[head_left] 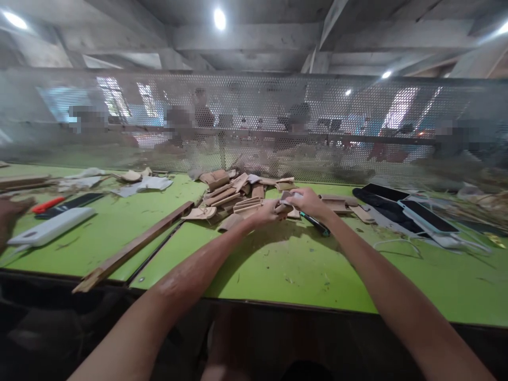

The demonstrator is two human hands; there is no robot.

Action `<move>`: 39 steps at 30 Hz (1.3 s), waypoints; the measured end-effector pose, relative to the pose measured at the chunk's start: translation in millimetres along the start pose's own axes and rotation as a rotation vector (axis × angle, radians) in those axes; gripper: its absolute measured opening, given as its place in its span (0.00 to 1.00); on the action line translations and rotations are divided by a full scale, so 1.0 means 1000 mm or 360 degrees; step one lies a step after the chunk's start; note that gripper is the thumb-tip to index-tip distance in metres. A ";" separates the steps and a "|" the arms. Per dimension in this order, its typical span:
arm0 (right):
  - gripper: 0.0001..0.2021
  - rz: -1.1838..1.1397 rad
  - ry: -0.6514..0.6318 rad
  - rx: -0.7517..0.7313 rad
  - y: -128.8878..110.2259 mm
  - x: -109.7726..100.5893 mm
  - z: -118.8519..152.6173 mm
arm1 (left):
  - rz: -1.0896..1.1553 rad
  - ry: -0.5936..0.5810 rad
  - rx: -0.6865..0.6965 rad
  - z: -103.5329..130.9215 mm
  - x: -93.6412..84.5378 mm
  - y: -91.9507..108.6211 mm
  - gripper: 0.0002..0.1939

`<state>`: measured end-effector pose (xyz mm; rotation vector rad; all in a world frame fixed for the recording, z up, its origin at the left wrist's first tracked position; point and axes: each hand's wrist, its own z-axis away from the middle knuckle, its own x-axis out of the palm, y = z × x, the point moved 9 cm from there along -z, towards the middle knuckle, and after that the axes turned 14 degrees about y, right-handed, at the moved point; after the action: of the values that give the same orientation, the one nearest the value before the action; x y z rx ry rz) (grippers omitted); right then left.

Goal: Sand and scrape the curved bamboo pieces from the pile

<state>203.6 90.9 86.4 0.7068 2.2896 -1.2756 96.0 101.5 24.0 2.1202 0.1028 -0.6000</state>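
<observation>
In front of the pile, my left hand [270, 210] is closed around a small curved brown piece [282, 208] that looks like wood or bamboo. My right hand [307, 202] meets it from the right, fingers pinched on a thin greyish-white scrap [289, 197] pressed against the piece. The fingers hide part of both. Just behind my hands lies a heap of similar curved brown pieces [224, 196]. Beneath my right wrist, a dark cutter-like tool [317, 225] with a teal edge rests on the green table [286, 275].
A long wooden strip [135, 247] overhangs the front edge. At left are a white power strip [53, 226], a red-handled tool [48, 205] and another person's hand [14, 214]. Phones [428, 216] with cables lie at right. A perforated screen [254, 127] stands behind the table.
</observation>
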 end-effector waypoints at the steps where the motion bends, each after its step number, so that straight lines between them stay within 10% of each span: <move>1: 0.13 0.0025 0.0006 0.0023 0.002 -0.001 0.000 | -0.0007 0.0029 -0.0017 0.000 -0.002 -0.001 0.09; 39: 0.15 -0.0101 0.0047 -0.0035 -0.002 0.001 0.002 | -0.0032 -0.0118 -0.0074 0.007 -0.001 0.015 0.10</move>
<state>201.8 88.4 86.2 0.6547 2.3637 -1.2737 97.0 87.1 32.6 2.0521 0.0958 -0.6809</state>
